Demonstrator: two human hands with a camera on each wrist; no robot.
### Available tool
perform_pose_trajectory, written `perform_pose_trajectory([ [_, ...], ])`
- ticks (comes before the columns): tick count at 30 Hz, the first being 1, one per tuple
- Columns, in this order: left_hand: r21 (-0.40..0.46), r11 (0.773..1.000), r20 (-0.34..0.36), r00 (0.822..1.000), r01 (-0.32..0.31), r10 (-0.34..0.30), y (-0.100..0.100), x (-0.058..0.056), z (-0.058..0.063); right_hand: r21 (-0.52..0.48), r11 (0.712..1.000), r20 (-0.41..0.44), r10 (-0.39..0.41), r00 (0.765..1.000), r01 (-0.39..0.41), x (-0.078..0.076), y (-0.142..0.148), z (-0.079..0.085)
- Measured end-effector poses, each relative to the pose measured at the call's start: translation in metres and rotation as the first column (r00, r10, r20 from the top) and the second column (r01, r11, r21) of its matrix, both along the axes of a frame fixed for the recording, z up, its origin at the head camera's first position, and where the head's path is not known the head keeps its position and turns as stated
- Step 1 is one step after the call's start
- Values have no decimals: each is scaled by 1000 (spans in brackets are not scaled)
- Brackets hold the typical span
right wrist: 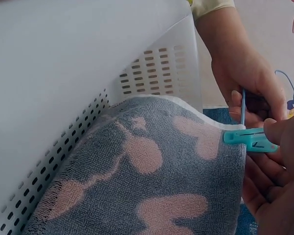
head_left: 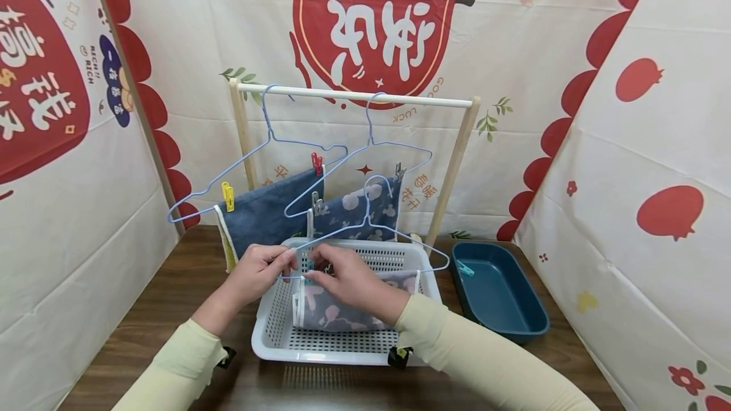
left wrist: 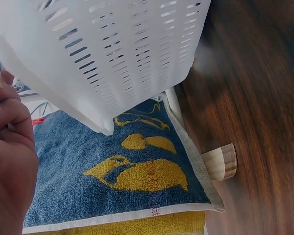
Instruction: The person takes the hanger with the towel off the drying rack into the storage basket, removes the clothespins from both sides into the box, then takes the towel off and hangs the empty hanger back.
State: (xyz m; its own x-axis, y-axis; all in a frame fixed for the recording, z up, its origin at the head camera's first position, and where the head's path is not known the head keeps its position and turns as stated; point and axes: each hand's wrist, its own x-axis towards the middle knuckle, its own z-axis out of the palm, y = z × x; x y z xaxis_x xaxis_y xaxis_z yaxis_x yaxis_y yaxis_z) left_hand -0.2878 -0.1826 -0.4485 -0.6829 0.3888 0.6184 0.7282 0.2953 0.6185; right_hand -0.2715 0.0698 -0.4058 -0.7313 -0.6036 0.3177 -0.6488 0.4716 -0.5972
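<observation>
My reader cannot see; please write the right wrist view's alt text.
The right hand pinches a turquoise plastic clothespin on a grey towel with pink shapes; the left hand holds a thin blue hanger. A white perforated plastic basket fills the upper left.

Grey-pink towel over blue hanger, turquoise peg at corner.

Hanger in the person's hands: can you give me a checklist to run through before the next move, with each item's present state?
1. Left hand gripping the hanger: ok.
2. Teal clip, pinched by the right hand, on the edge of the grey-and-pink towel: ok.
3. That clip biting the hanger's wire too: cannot tell.
4. Towel's other top corner clipped: not ok, no clip visible there.
5. Spare clip available: ok, one lies in the tray.
6. Room on the rail: ok, its right end is bare.
</observation>
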Motion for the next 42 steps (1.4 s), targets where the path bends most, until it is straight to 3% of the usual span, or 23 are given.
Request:
perform_pose_trajectory([
  [8, -7, 1000, -3, 1000, -1, 1, 2, 1, 1, -57, 998, -107, 17, 994, -23, 0, 1, -4],
  [14, -8, 1000, -13, 1000, -5, 4, 2, 1, 3, -61, 998, -129, 14, 992, -22, 0, 0, 1],
  [23, -12, 1000, 13, 1000, -2, 2, 2, 4, 5, -156, 988, -94, -6, 996, -8, 4, 6, 14],
  [35, -20, 1000, 17, 1000, -15, 15, 2, 6, 6, -118, 993, -49, 1, 999, -7, 9, 12, 22],
  [42, -14, 1000, 26, 1000, -16, 16, 1, 6, 5, -163, 986, 53, -30, 998, 38, 12, 13, 22],
])
